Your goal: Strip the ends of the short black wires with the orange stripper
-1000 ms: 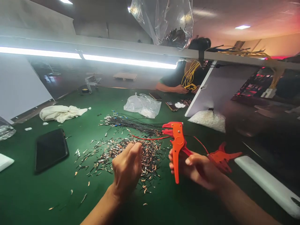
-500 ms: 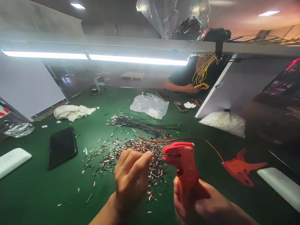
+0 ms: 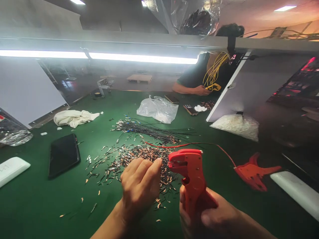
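Note:
My right hand (image 3: 201, 212) grips the handle of a red wire stripper (image 3: 193, 176), which stands upright with its jaws towards the left. Close to those jaws, my left hand (image 3: 142, 182) is closed in a pinch; whatever lies between its fingers is hidden. Behind and beneath the left hand spreads a pile of short cut wire scraps (image 3: 147, 154), black with coppery bits. A bundle of thin black wires (image 3: 149, 131) with silvery ends lies just beyond the pile.
A second red wire stripper (image 3: 256, 172) lies at right, a red cord (image 3: 184, 145) running from it. On the green table (image 3: 54, 202) are a black phone (image 3: 64, 156), a cloth (image 3: 74, 118), a plastic bag (image 3: 158, 109) and a bag of white bits (image 3: 238, 126). Opposite, a person holds a yellow tool (image 3: 213, 87).
The wire stripper in my right hand has moved slightly left, closer to my left hand. My left hand stays pinched in nearly the same place. The whole view has shifted slightly.

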{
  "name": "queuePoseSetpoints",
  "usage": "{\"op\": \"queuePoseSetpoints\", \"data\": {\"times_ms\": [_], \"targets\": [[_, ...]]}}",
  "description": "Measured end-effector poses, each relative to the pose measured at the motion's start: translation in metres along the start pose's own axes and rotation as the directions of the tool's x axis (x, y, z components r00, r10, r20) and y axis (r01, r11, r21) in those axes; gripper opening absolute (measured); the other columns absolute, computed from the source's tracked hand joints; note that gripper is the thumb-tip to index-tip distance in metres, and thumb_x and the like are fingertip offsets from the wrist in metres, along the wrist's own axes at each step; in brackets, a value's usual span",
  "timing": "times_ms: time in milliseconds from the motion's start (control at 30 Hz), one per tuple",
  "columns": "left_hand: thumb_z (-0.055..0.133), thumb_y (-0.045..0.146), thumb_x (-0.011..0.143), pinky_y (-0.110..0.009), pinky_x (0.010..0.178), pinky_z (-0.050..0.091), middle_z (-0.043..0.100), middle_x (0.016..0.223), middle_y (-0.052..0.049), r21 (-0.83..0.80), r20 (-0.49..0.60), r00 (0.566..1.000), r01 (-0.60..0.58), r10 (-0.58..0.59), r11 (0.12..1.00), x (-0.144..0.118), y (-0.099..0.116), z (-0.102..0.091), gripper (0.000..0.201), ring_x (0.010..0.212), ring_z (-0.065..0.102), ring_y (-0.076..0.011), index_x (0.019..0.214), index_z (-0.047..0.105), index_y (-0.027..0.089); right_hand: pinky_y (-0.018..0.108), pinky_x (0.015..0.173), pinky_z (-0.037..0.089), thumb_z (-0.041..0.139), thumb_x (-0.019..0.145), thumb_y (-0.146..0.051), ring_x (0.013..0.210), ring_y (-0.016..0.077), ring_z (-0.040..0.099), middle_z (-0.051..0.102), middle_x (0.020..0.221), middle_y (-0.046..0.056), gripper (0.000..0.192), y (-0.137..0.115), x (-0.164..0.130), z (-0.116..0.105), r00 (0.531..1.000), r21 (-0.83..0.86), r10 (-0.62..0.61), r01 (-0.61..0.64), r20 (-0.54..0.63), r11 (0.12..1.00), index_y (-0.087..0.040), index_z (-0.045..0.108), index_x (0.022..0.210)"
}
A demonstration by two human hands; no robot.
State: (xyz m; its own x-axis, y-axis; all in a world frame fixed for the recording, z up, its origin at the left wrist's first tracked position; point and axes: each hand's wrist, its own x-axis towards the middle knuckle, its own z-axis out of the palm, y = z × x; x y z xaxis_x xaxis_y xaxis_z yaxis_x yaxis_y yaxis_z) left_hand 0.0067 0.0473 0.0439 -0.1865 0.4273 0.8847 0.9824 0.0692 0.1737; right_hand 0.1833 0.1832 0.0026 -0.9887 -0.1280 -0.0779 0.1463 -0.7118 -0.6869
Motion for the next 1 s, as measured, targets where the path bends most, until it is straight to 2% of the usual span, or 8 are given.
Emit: {"op": "queuePoseSetpoints", "data": {"times_ms": [167, 333, 467, 567, 767, 867, 1000], "targets": [[0.052, 0.014, 0.097, -0.017, 0.044, 0.039, 0.064, 0.059, 0.006, -0.031, 0.068, 0.993, 0.098, -0.096, 0.995, -0.006, -0.001, 0.008, 0.007, 0.040, 0.054, -0.0055, 0.100, 0.058, 0.017, 0.035, 0.068, 0.048, 0.078, 0.073, -0.030, 0.073, 0.0190, 0.062, 0.064, 0.085, 0.005, 0.042, -0.007, 0.002, 0.005, 0.999, 0.015, -0.037, 0.037, -0.031, 0.999, -0.017, 0.060, 0.108], [0.049, 0.015, 0.099, -0.016, 0.048, 0.045, 0.067, 0.068, 0.003, -0.055, 0.119, 0.976, 0.188, -0.181, 0.981, -0.004, -0.001, 0.010, 0.007, 0.048, 0.060, -0.0065, 0.101, 0.056, 0.017, 0.039, 0.072, 0.051, 0.075, 0.076, -0.030, 0.079, 0.0220, 0.065, 0.065, 0.090, 0.005, 0.043, -0.012, 0.004, 0.002, 0.987, 0.014, -0.134, 0.136, -0.089, 0.991, -0.018, 0.059, 0.114], [0.053, 0.009, 0.094, -0.021, 0.057, 0.048, 0.070, 0.077, -0.002, -0.048, 0.103, 0.990, 0.105, -0.099, 0.993, -0.004, 0.001, 0.007, 0.014, 0.060, 0.064, -0.0113, 0.105, 0.059, 0.016, 0.039, 0.070, 0.053, 0.071, 0.076, -0.027, 0.077, 0.0208, 0.064, 0.065, 0.088, 0.004, 0.041, -0.015, 0.005, 0.004, 0.992, 0.109, -0.110, 0.115, -0.057, 0.987, -0.018, 0.059, 0.113], [0.060, 0.005, 0.089, -0.024, 0.057, 0.045, 0.066, 0.071, -0.002, -0.052, 0.082, 0.996, 0.052, -0.048, 0.997, -0.010, 0.005, 0.009, 0.020, 0.061, 0.061, -0.0140, 0.106, 0.060, 0.016, 0.038, 0.069, 0.053, 0.069, 0.075, -0.029, 0.073, 0.0183, 0.063, 0.064, 0.085, 0.002, 0.038, -0.017, 0.005, 0.011, 1.000, 0.203, -0.031, 0.031, 0.001, 0.979, -0.018, 0.059, 0.111], [0.055, 0.000, 0.087, -0.023, 0.053, 0.041, 0.060, 0.064, 0.002, -0.171, 0.205, 0.977, 0.087, -0.051, 0.981, -0.023, 0.018, 0.021, 0.019, 0.053, 0.054, -0.0123, 0.089, 0.056, 0.019, 0.033, 0.068, 0.047, 0.071, 0.071, -0.030, 0.070, 0.0156, 0.062, 0.064, 0.081, 0.000, 0.041, -0.017, 0.002, 0.019, 0.996, 0.233, 0.068, -0.078, 0.054, 0.969, -0.020, 0.058, 0.109], [0.051, -0.001, 0.089, -0.022, 0.051, 0.040, 0.057, 0.060, 0.003, -0.193, 0.243, 0.969, 0.087, -0.039, 0.977, -0.022, 0.023, 0.022, 0.020, 0.050, 0.052, -0.0109, 0.086, 0.054, 0.019, 0.032, 0.064, 0.047, 0.073, 0.070, -0.028, 0.065, 0.0150, 0.061, 0.064, 0.077, 0.000, 0.040, -0.015, 0.003, 0.019, 0.994, 0.273, 0.083, -0.098, 0.066, 0.957, -0.019, 0.058, 0.107], [0.046, -0.004, 0.088, -0.021, 0.048, 0.036, 0.051, 0.056, 0.005, -0.208, 0.269, 0.963, 0.075, -0.017, 0.975, -0.018, 0.024, 0.020, 0.024, 0.046, 0.046, -0.0100, 0.085, 0.054, 0.019, 0.030, 0.057, 0.049, 0.069, 0.075, -0.027, 0.060, 0.0143, 0.062, 0.065, 0.075, 0.001, 0.034, -0.012, 0.005, 0.017, 0.986, 0.361, 0.066, -0.119, 0.154, 0.925, -0.017, 0.059, 0.106]]}}
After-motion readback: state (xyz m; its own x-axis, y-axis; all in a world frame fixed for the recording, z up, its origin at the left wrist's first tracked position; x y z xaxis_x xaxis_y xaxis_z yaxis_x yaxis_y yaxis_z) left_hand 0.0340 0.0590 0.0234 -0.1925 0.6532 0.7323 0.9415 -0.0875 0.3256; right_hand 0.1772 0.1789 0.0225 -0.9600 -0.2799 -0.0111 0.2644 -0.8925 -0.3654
